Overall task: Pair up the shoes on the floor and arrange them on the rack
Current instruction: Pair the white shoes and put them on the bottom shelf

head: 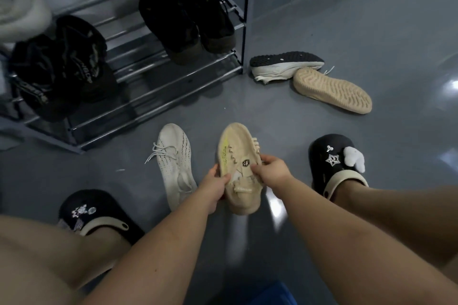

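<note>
Grey shiny floor (347, 20) spreads out under everything. Both hands hold one tan sneaker (239, 168) up off the floor. The left hand (215, 189) grips its side near the heel, and the right hand (271, 171) pinches the top by the laces. Just beside it, a white sneaker (174, 163) lies flat on the floor. Farther off, near the rack's leg, a shoe with a black sole (285, 63) lies on its side, touching a tan shoe turned upside down (333, 93). The metal rack (153, 96) stands at the left with two pairs of dark shoes (188, 17) on its bars. The person's feet wear black clogs (334, 158) on each side of the hands.
</note>
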{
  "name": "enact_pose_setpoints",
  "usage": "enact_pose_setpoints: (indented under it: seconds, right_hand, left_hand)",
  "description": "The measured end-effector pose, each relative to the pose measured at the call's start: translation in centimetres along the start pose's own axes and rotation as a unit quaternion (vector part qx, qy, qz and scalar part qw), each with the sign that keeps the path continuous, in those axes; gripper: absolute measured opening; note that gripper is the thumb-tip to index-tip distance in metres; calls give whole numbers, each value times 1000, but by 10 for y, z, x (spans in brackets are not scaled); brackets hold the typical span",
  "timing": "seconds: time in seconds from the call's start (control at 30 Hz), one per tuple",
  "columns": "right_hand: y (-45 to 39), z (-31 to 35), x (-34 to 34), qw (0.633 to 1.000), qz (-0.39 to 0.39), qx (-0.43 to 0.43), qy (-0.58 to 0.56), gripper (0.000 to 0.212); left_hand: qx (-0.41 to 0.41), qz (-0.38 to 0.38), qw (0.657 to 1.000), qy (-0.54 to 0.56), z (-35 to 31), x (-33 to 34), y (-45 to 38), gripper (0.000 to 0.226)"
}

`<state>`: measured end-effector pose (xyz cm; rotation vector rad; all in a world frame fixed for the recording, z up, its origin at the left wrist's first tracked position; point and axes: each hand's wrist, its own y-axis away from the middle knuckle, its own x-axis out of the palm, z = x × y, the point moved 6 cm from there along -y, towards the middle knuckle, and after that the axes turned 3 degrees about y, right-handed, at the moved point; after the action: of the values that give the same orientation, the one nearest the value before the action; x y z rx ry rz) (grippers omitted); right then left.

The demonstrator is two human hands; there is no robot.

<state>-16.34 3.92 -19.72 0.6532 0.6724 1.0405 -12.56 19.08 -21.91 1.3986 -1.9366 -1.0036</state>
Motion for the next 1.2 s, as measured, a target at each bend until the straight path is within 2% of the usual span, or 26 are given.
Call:
enact_pose_setpoints:
  seconds: [0.17,0.37,0.47,0.63,0.8,0.9,1.03,1.2]
  right_hand:
    - [-3,9,40,999,30,-23,18,40]
    - [-19,15,61,998,45,-16,36,42]
    - [-29,14,65,996,58,1,62,46]
    - [-34,9,69,983,81,15,162,52]
    - [-23,19,66,950,87,-31,299,50]
    - [-13,26,67,904,83,-75,413,58]
    - [3,28,62,857,75,-123,496,67]
    - [27,18,45,831,64,-127,538,77]
  left_hand:
    - [4,-35,998,45,-7,-30,-2,34]
    - [13,-45,999,-27,-18,-56,-30,44]
    - [-12,-36,998,-57,-13,-58,-36,49]
    - [-27,-19,996,-85,-4,-49,-37,49]
    - [18,-36,985,-169,-14,-41,-31,60]
    - [53,-51,950,-304,-22,-37,-18,70]
    - [116,-56,856,-500,-30,-35,3,73]
    - [160,-48,778,-606,-24,-38,39,72]
